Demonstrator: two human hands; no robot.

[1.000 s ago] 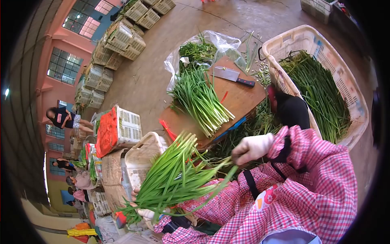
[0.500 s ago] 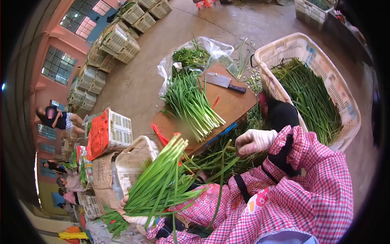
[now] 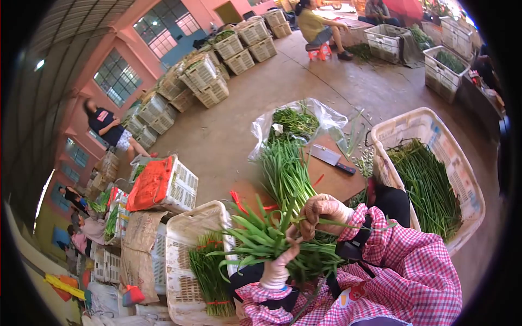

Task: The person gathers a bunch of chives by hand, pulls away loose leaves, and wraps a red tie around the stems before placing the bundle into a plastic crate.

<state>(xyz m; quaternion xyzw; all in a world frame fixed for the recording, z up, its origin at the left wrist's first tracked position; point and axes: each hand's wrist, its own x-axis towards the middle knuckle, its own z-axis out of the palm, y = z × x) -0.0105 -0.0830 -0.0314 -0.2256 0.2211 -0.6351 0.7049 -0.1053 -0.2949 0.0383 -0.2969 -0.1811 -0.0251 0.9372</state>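
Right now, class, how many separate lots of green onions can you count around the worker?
5: bunch gripped in both hands, pile on the board, heap in the right basket, bundles in the left basket, greens in the plastic bag. Distant crates may hide more.

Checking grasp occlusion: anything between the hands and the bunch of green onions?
Nothing visible. The left hand grips the bunch of green onions from below, and the right hand pinches leaves at its top. Both gloves are in direct contact, with no other object between them and the bunch.
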